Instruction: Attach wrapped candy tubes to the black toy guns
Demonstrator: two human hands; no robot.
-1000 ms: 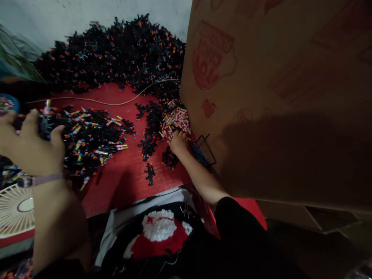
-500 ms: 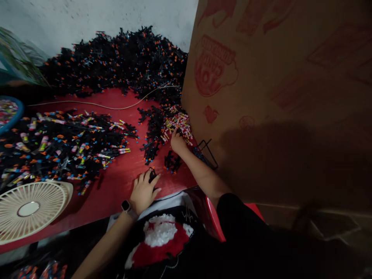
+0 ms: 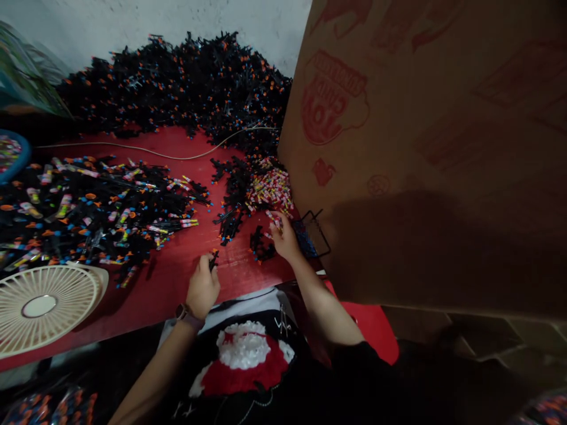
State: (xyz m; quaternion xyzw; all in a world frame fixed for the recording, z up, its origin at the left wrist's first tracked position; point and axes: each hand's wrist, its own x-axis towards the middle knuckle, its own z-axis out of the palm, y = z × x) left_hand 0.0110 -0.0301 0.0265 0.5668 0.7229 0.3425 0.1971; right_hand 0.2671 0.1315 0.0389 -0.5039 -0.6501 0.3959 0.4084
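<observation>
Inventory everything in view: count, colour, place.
wall: one, whitish, back
table: one, red, centre
cardboard box: one, brown, right
toy guns: uncountable, black, back, left and centre
candy tubes: uncountable, multicoloured, beside box and left
wire rack: one, black, beside box
cord: one, pale, across table
basin: one, blue, left edge
fan: one, cream, front left
seat: one, red, lower right
bags: uncountable, clear, bottom left
watch: one, dark, left wrist
left hand: one, front, gripping toy gun
right hand: one, centre, gripping candy tubes
</observation>
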